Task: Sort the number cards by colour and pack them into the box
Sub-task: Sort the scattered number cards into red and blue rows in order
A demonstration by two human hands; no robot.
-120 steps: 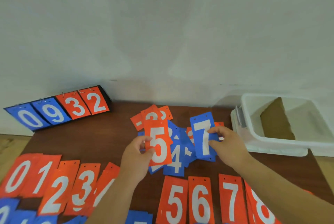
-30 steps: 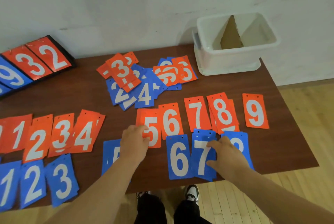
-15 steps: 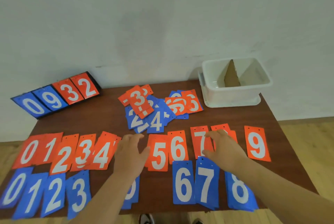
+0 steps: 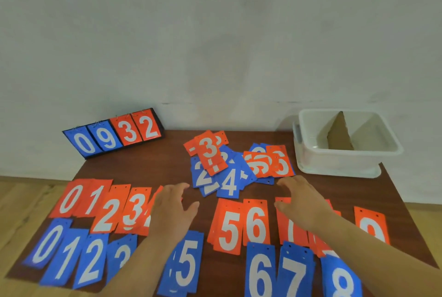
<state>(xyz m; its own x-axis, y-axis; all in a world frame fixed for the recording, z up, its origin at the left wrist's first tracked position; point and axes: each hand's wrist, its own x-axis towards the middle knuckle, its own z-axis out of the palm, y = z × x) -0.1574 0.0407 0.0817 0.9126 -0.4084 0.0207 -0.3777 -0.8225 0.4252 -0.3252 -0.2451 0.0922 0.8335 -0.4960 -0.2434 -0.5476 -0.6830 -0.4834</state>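
Fingers of left hand (image 4: 172, 210) and right hand (image 4: 303, 203) spread, holding nothing. Just beyond fingertips: card pile (image 4: 229, 177). Past right fingers, box (image 4: 346, 161) holds cardboard divider (image 4: 339, 140).

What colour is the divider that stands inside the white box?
The divider is cardboard brown, seen in the head view.

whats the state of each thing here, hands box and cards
left hand, open, holding nothing
right hand, open, holding nothing
box, no cards visible inside, divider standing
middle pile, red and blue mixed, overlapping
red row, flat, in number order
blue row, flat, in number order
scoreboard, propped, showing 0932
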